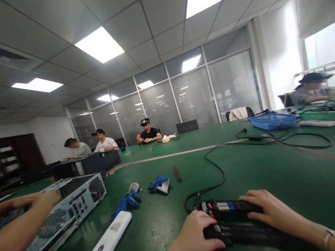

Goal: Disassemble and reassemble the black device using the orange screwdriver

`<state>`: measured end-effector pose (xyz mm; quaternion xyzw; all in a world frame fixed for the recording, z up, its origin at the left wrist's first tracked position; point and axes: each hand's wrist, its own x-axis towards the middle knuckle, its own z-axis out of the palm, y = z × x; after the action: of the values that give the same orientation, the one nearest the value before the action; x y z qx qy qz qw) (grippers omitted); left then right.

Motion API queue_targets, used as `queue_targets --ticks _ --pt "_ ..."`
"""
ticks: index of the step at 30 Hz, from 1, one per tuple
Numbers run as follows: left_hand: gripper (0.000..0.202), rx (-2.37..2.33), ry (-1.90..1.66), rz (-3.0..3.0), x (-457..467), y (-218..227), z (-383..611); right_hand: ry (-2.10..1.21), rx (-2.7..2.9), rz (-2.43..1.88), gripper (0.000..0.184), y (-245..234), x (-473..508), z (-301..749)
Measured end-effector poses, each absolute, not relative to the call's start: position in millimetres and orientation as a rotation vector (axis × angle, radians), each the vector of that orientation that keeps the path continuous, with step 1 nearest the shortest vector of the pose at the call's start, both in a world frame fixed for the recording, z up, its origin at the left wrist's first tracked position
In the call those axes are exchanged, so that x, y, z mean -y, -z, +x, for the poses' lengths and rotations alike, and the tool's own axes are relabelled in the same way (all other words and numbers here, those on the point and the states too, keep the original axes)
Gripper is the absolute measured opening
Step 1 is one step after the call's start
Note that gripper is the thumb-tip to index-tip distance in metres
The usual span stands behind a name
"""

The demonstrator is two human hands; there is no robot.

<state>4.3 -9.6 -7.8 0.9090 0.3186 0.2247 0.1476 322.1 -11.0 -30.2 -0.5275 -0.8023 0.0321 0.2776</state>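
Two long black casing pieces lie side by side on the green table in front of me, like a handheld device opened up. The far casing piece (226, 206) shows silver, blue and red parts inside. The near one (243, 231) is smooth, black and rounded. My left hand (192, 236) curls its fingers and thumb around the left end of the near piece. With fingers over its right end and thumb below, my right hand (272, 210) grips the far piece. A black cable (223, 175) runs from the left end across the table.
Left of me, another person's arms (27, 215) reach into a metal computer case (83, 200). A white power strip (112, 238), blue gloves (128, 201) and a dark stick (177, 173) lie nearby. A blue basket (273, 121) stands far right. Several people sit around the table.
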Motion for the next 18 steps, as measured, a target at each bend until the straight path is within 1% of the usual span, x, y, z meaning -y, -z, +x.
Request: queue_targets --ticks 5,18 --pt "0.054 -0.929 -0.624 2.650 13 2 4 -0.106 2.131 -1.449 0.039 33 15 320" --pt "0.052 -0.896 -0.602 2.704 14 2 2 0.052 1.990 -1.434 0.045 22 27 319"
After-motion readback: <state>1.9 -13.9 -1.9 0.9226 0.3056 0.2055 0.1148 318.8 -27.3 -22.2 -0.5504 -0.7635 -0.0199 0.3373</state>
